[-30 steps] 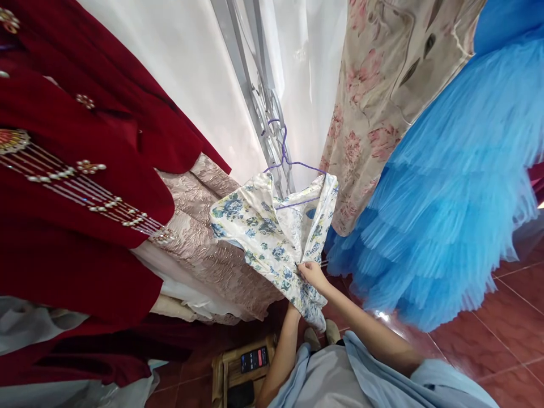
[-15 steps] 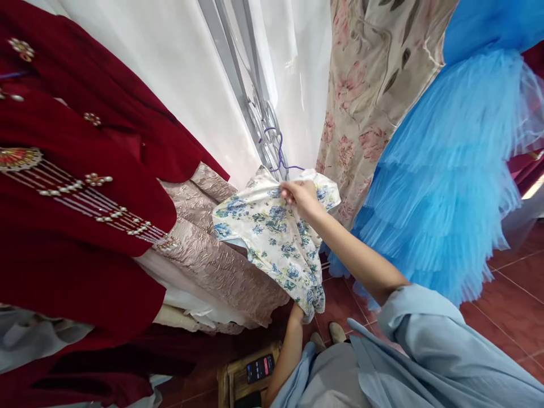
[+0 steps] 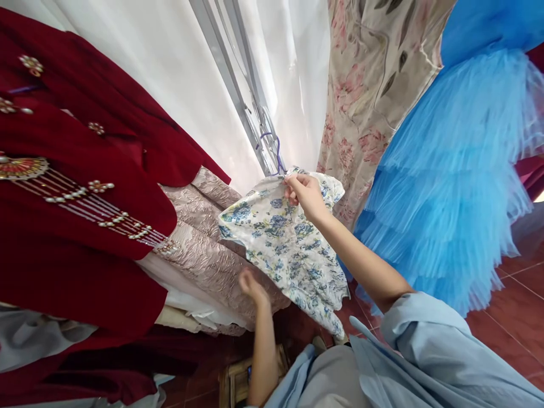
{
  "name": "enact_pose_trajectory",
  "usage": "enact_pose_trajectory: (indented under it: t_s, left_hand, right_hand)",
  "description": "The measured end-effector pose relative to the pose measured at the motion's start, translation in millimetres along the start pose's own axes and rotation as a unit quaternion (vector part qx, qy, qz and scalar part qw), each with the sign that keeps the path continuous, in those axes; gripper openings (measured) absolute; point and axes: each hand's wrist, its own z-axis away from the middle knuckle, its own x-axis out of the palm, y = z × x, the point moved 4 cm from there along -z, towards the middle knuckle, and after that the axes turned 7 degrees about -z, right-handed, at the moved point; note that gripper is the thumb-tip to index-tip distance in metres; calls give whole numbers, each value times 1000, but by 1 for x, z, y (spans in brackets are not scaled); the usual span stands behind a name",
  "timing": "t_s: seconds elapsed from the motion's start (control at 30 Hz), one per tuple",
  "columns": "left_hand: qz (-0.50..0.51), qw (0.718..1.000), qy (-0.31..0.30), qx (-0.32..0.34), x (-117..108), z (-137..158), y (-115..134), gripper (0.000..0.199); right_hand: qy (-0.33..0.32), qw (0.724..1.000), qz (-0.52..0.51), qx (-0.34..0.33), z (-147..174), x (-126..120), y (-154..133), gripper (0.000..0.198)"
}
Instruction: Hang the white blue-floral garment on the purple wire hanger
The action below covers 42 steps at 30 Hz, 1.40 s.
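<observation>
A short-sleeved white blouse with blue flowers (image 3: 280, 238) hangs at the centre from a purple hanger (image 3: 278, 150). My right hand (image 3: 306, 195) is closed in a pinch on the blouse's neckline, just under the hanger's hook. Below and left of the blouse, my left hand (image 3: 254, 285) is apart from it, in front of a pinkish embossed skirt (image 3: 204, 249). Motion blurs its fingers, so their closing does not show clearly. The blouse's lower hem hangs loose and spread out.
A dark red jacket with beaded strands (image 3: 106, 158) fills the left. To the right are a floral beige dress (image 3: 352, 107) and a blue tiered tulle dress (image 3: 433, 181). A metal rack (image 3: 229, 62) stands before white curtains. Below is a wooden stool (image 3: 227, 385) on red tiles.
My left hand has come out from the blouse's lower part and moved left and up. The blouse's hem has dropped and spread. My right hand keeps its pinch near the neckline.
</observation>
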Motion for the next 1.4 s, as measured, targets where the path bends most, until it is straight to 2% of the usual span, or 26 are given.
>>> enact_pose_trajectory:
  t_s: [0.03,0.1,0.13,0.17,0.23,0.3,0.37,0.43,0.57,0.63,0.73,0.8,0.87,0.9,0.97,1.03,1.1,1.13,1.2,1.27,1.33,1.4]
  left_hand:
    - [-6,998,58,14,-13,-16,11,44]
    - [-14,981,169,90,-38,-49,51,46]
    - [-11,973,176,151,-45,-64,78,42]
    - [-11,964,140,227,-45,-79,108,39]
    - [-42,932,20,359,-33,-99,166,36]
    - [-103,886,-80,445,-15,-111,207,30]
    - [-153,852,-121,486,-1,-119,228,28]
    - [-170,839,-118,504,7,-127,233,28]
    - [-155,834,-93,522,8,-138,229,27]
    - [-137,841,-67,519,3,-143,230,29]
    - [-107,853,-1,511,-16,-154,232,33]
    - [-109,853,34,509,-31,-165,224,35]
    - [-120,858,56,497,-46,-180,202,36]
    - [-121,869,62,476,-54,-189,185,37]
    - [-99,908,59,403,-64,-207,141,39]
    - [-14,956,47,290,-67,-220,90,38]
    - [121,980,35,156,-57,-218,41,38]
    - [180,978,26,102,-47,-210,21,39]
    - [237,971,1,41,-18,-180,-3,49]
    - [267,963,-30,3,16,-135,-11,61]
    - [336,935,-87,-75,51,-86,-9,65]
    - [345,926,-122,-93,72,-43,4,60]
  right_hand:
    - [-5,1000,6,-3,6,-1,2,22]
    - [-16,1000,17,-17,15,-2,4,20]
    - [-21,999,23,-26,19,-1,5,20]
    - [-27,999,29,-33,21,-1,5,20]
    - [-34,998,42,-44,24,0,6,22]
    - [-32,996,62,-52,24,-1,7,24]
    - [-26,994,85,-61,22,-4,8,25]
    - [-21,992,104,-67,19,-6,12,26]
    - [25,987,144,-71,14,-6,33,23]
    - [45,981,183,-45,17,-7,54,20]
    - [39,964,261,10,39,-13,95,22]
    - [34,950,307,32,65,-24,125,23]
    - [35,934,350,63,93,-38,154,22]
    - [37,924,371,87,107,-47,167,22]
    - [44,907,398,134,130,-63,187,22]
    - [44,905,392,160,144,-73,198,21]
    - [50,917,362,160,149,-78,199,23]
    - [60,926,342,150,149,-78,196,24]
    - [86,943,302,111,146,-73,185,27]
    - [71,957,279,45,140,-60,170,27]
    - [-12,960,279,-33,133,-41,157,36]
    - [-111,950,283,-68,126,-27,150,47]
